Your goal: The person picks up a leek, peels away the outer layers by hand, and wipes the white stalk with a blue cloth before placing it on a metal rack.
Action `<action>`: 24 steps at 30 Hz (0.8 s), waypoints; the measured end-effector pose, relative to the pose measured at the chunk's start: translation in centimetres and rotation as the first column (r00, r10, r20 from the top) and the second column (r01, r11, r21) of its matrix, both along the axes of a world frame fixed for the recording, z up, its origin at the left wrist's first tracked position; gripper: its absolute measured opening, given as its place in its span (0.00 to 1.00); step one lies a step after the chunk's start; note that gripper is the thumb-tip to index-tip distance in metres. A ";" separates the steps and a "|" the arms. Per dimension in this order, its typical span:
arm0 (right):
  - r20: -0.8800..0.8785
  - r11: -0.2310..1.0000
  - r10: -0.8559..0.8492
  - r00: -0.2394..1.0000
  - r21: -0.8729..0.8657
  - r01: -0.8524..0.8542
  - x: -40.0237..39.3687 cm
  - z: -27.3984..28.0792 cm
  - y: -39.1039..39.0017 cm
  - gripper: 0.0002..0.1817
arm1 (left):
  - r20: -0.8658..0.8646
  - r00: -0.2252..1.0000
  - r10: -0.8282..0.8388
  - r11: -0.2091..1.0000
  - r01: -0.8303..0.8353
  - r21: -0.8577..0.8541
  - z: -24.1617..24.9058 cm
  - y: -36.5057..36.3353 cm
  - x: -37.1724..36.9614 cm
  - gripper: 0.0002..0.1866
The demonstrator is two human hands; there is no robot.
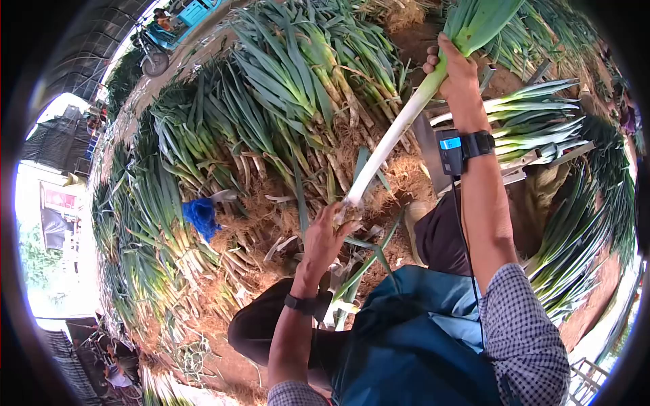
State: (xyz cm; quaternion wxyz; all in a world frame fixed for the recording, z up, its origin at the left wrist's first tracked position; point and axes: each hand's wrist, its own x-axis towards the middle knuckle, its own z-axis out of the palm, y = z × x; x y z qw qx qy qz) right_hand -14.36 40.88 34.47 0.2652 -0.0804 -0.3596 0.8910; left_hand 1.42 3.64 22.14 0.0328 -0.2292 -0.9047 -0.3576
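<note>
A long leek [393, 139] with a clean white shaft runs diagonally between my two hands. My right hand [457, 68] is wrapped round its green upper part, near where the leaves fan out. At the root end, my left hand [325, 237] has its fingers closed on the leek's base. The roots there are partly hidden by the fingers. Uncleaned leeks [338, 101] with brown roots lie in a large heap beyond my hands. To the right, cleaned white-and-green leeks [535, 111] rest on a metal frame.
A blue cloth [201, 218] with a handle-like piece beside it lies on the heap at the left. More leeks [582, 223] lie at the far right. A blue three-wheeled vehicle [193, 13] stands at the top left. Peeled scraps and roots litter the soil by my knees.
</note>
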 end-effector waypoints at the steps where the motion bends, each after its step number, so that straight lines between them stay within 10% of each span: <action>1: -0.029 1.000 0.009 1.000 -0.015 -0.009 0.0 0.0 0.0 0.11 | 0.066 0.998 -0.012 1.000 0.013 -0.012 -0.1 -0.1 -0.2 0.17; 15: 0.142 0.997 -0.050 0.989 0.058 0.042 0.8 0.5 -1.3 0.10 | 0.035 0.965 -0.261 0.926 0.261 -0.273 -1.4 -0.3 2.7 0.06; 19: 0.108 0.992 -0.112 0.988 0.075 0.105 0.4 0.6 0.6 0.10 | 0.622 0.782 0.050 0.677 0.431 -0.597 -5.8 -6.4 5.3 0.06; 24: 0.074 0.988 -0.150 0.986 -0.008 0.151 -0.3 0.2 1.3 0.08 | 0.269 0.961 0.065 0.994 -0.040 -0.098 -6.9 -6.0 5.6 0.16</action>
